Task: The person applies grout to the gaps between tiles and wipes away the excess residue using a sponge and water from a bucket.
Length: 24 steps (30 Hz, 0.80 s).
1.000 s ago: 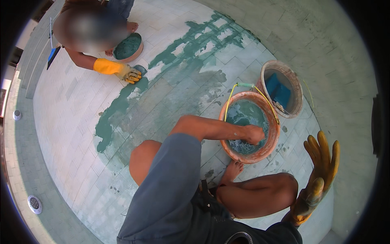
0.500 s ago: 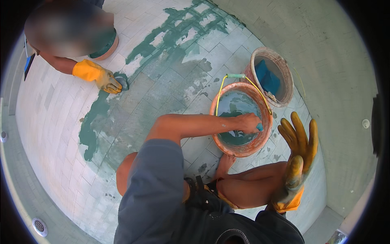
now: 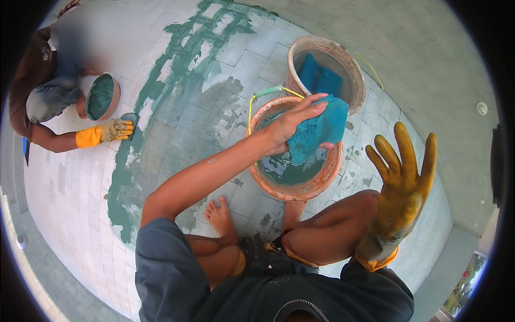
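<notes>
My bare left hand (image 3: 291,122) grips a turquoise sponge (image 3: 322,131) above an orange-rimmed bucket (image 3: 280,192) of cloudy greenish water, with a yellow handle. Behind it stands a paler, stained bucket (image 3: 358,72) with another blue sponge (image 3: 322,78) inside. My right hand (image 3: 402,177), in a dirty yellow glove, is raised at the right beside the bucket, fingers spread and holding nothing.
A co-worker (image 3: 29,107) crouches at the left; their gloved hand (image 3: 115,130) presses a tool on green paste (image 3: 124,182) smeared over pale tiles (image 3: 252,48). A round tub (image 3: 112,96) of green paste is beside them. A tiled wall (image 3: 429,64) rises at the right.
My left hand has come up out of the water with the turquoise sponge. My right hand stays raised and open. The view has shifted, and the co-worker appears farther left.
</notes>
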Each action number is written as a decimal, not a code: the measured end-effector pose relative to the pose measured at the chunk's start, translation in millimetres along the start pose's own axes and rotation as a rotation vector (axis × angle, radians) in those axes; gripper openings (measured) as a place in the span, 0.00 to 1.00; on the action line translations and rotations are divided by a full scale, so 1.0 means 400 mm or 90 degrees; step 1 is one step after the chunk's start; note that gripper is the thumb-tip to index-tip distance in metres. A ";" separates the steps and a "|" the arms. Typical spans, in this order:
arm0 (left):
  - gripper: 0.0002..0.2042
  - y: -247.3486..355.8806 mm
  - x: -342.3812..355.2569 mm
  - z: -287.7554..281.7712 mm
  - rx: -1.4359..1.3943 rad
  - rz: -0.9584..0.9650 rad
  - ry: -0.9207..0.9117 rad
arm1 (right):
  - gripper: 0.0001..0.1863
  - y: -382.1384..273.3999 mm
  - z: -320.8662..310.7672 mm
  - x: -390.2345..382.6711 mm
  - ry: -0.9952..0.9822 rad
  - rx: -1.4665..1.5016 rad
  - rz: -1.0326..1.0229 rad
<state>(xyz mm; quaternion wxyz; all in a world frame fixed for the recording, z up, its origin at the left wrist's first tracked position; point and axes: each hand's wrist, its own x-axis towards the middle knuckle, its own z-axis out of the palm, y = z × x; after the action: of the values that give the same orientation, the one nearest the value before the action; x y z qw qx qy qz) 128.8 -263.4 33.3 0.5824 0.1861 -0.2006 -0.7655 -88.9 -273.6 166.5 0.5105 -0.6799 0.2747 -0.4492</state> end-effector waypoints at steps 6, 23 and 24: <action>0.33 0.216 -0.020 -0.032 0.287 0.435 0.284 | 0.52 0.021 -0.032 0.006 0.033 0.026 0.049; 0.27 0.020 -0.116 -0.807 0.891 0.335 1.362 | 0.54 0.172 0.041 0.136 0.175 -0.068 0.195; 0.26 0.023 -0.099 -0.825 0.907 0.383 1.356 | 0.54 0.187 0.048 0.150 0.177 -0.092 0.199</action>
<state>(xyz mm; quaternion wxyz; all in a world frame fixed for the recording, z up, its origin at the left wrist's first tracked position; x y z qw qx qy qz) 317.4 -257.0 -240.4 0.3756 0.9069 -0.0365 0.1873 -38.5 -339.5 114.5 0.4812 -0.5954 0.4761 -0.4328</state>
